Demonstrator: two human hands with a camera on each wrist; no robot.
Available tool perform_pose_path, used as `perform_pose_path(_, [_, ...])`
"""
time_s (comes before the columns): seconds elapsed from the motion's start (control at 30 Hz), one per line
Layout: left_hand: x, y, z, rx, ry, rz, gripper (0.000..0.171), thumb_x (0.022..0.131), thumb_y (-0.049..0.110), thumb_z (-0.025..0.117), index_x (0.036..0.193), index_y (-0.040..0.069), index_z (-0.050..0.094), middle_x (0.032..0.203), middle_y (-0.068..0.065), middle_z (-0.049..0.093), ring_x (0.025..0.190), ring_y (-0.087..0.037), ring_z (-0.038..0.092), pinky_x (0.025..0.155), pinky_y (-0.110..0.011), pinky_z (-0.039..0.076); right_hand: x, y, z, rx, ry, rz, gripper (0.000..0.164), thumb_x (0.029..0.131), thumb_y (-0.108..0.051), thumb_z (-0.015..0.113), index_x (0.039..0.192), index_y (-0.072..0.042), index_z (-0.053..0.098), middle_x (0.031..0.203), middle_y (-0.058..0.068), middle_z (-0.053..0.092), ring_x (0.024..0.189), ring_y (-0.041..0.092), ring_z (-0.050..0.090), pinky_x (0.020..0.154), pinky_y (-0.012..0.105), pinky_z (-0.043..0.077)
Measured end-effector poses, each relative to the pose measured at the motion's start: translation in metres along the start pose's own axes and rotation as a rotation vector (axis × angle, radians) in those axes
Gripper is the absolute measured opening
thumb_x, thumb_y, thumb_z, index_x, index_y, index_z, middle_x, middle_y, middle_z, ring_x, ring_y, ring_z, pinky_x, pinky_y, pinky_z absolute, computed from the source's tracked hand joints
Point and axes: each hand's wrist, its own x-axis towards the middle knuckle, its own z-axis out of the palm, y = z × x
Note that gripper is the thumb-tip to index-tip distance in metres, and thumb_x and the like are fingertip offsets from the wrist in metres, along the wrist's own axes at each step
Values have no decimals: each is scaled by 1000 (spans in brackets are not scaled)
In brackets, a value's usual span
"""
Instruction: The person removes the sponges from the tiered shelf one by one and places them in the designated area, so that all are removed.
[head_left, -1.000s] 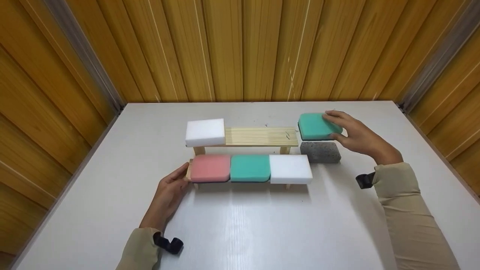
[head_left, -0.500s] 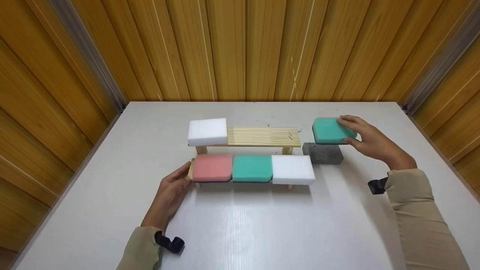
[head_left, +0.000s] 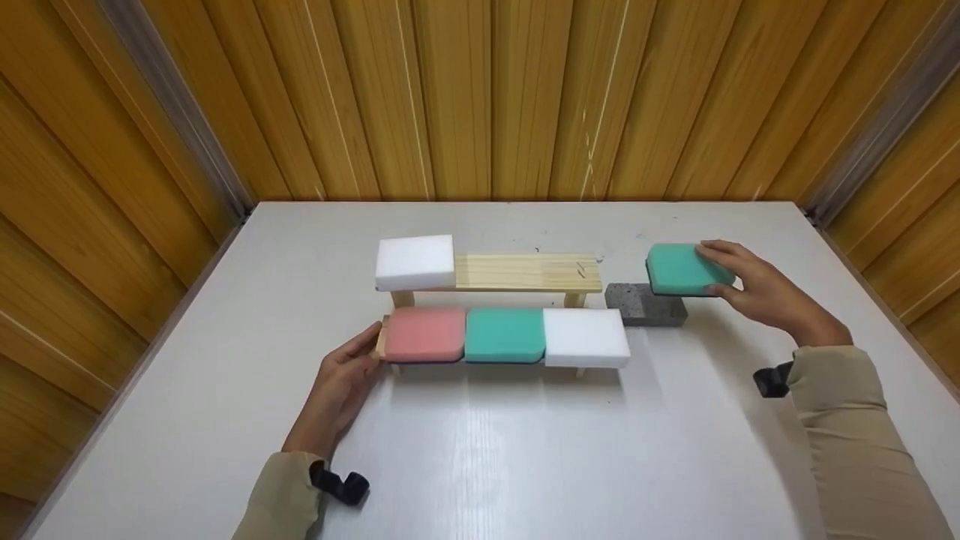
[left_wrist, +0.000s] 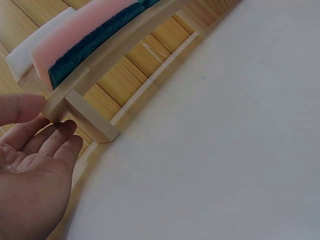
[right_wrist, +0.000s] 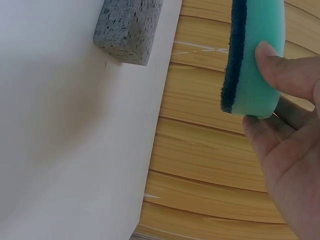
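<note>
My right hand point(head_left: 772, 292) grips a green sponge point(head_left: 681, 268) by its right end, raised above the table; its dark scouring layer point(right_wrist: 235, 60) faces down. Below and left of it lies a grey pumice-like block point(head_left: 651, 306) on the table. With thumb and fingers my left hand point(head_left: 346, 382) pinches the left end of the front wooden stand point(left_wrist: 105, 65). On that stand sit a pink sponge point(head_left: 425, 334), a second green sponge point(head_left: 505, 334) and a white foam sponge point(head_left: 586, 337), side by side.
Behind it stands a second wooden stand point(head_left: 525, 271), with a white sponge point(head_left: 415, 262) on its left end and bare wood to the right. Both are on a white table point(head_left: 480, 450). Yellow wood-look panels point(head_left: 487, 97) rise behind and beside the table.
My right hand has carried the green sponge rightward and slightly nearer, so it now overlaps the grey block's right part in view. The left hand keeps its hold on the front stand.
</note>
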Motion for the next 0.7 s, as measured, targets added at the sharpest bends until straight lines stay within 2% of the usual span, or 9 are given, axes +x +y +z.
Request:
perform_pose_path(0.17, [0, 1, 0, -7, -18, 4, 59, 91, -8, 48, 147, -1, 33, 156, -13, 29, 144, -24, 29, 113, -27, 34, -5, 11, 2, -12, 14, -5, 62, 87, 5, 62, 143, 8, 34, 147, 33, 28, 133, 59, 25, 102, 73, 28])
perform_pose_path(0.7, [1, 0, 1, 0, 5, -9, 59, 90, -8, 50, 146, 0, 35, 156, -10, 31, 143, -23, 31, 112, -25, 37, -16, 38, 7, 12, 37, 21, 65, 86, 10, 59, 143, 12, 30, 146, 35, 24, 132, 61, 21, 103, 74, 23])
